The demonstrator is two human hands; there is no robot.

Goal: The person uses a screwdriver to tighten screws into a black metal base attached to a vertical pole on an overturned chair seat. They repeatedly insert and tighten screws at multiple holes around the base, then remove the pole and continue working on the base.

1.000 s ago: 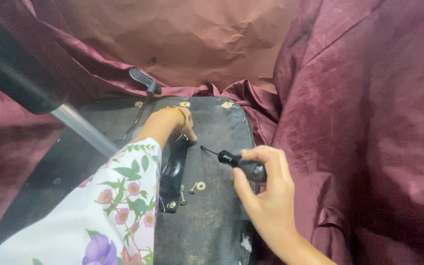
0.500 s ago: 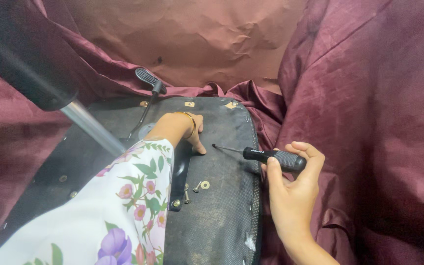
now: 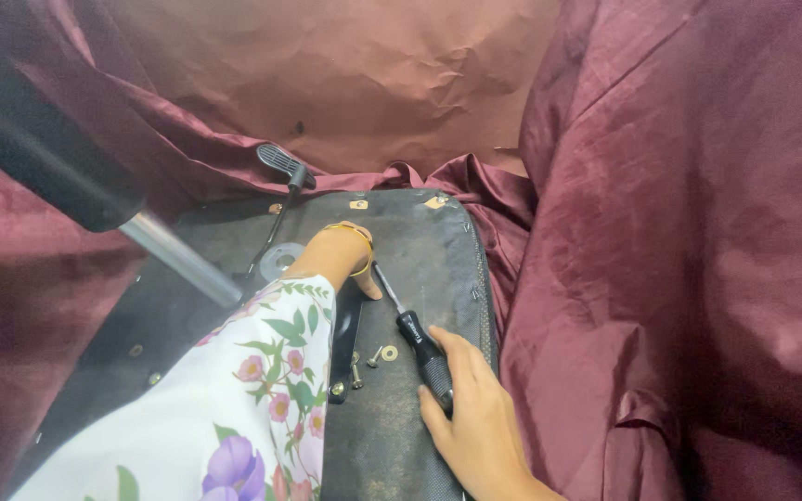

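Head view: a flat black fabric-covered panel (image 3: 420, 250) with small metal fittings lies on crumpled maroon cloth (image 3: 661, 241), and everything below is placed against that panel.

A black-handled screwdriver with a thin steel shaft (image 3: 415, 336) lies over the panel's right half. Its long axis runs diagonally: the handle sits toward the panel's near right edge and the tip points up and left, toward the panel's middle. The right hand (image 3: 477, 419) comes in from the panel's near right corner, and its fingers (image 3: 438, 390) are closed around the lower end of the handle, so this hand is clamped on the tool.

The left hand (image 3: 345, 260), wearing a gold bangle and a white floral sleeve (image 3: 234, 408), rests at the panel's centre, just up and left of the screwdriver tip. Its fingers curl downward onto a narrow black metal bracket (image 3: 345, 339) that runs down the panel's middle. Whether it grips the bracket or only presses on it cannot be told, since the palm is turned away. The tip lies almost touching this hand's thumb side, so the left hand is the nearer of the two to the working point.

Between bracket and handle lie a few loose brass screws and a washer (image 3: 378, 355). Left of the panel's centre a grey metal tube with a black sleeve (image 3: 95, 186) crosses diagonally, and a black ribbed lever knob (image 3: 280, 160) sits just off the far edge.
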